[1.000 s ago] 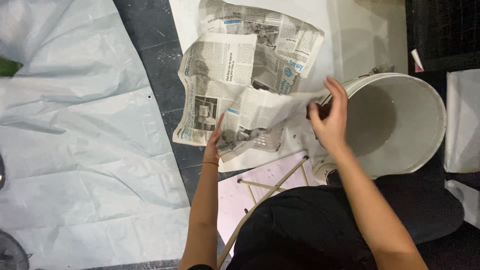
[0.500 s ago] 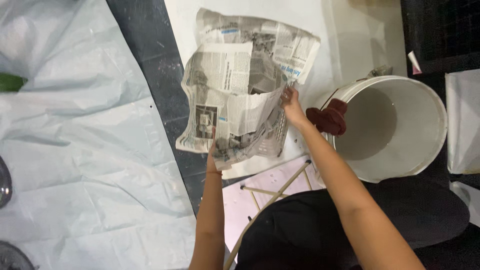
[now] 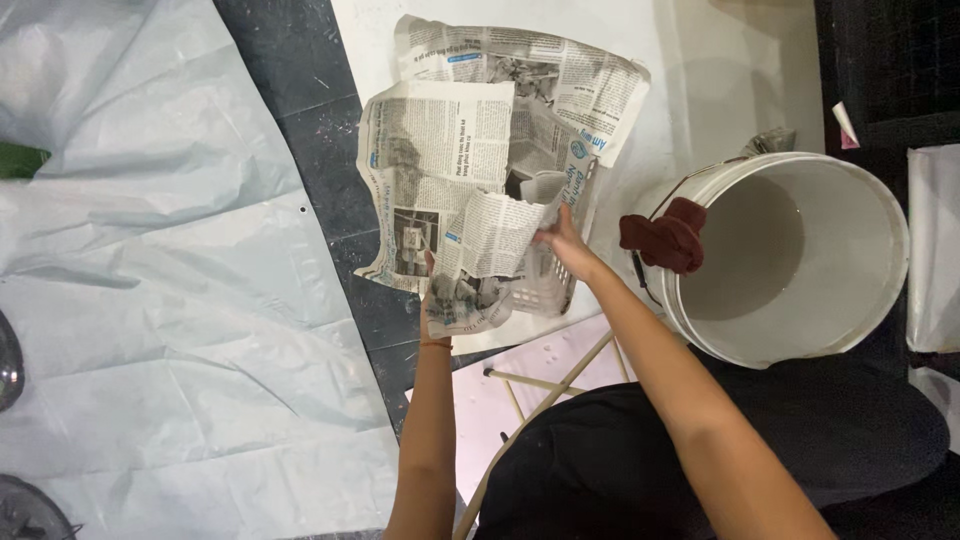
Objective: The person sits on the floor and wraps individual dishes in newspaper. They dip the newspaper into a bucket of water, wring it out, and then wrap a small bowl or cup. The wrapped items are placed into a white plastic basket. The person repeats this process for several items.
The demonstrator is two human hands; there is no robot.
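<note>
Currently both hands pinch one newspaper sheet (image 3: 480,265) above the floor, left of the bucket (image 3: 800,260). Left hand (image 3: 432,300) clamps the bottom edge; right hand (image 3: 562,245) clamps the right edge. Sheet looks light, limp, tears easily — best held at edges, fingers spread.

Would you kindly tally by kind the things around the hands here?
Newspaper sheets: 3
White bucket: 1
Dark red cloth: 1
Pale plastic sheet: 1
Total: 6
</note>
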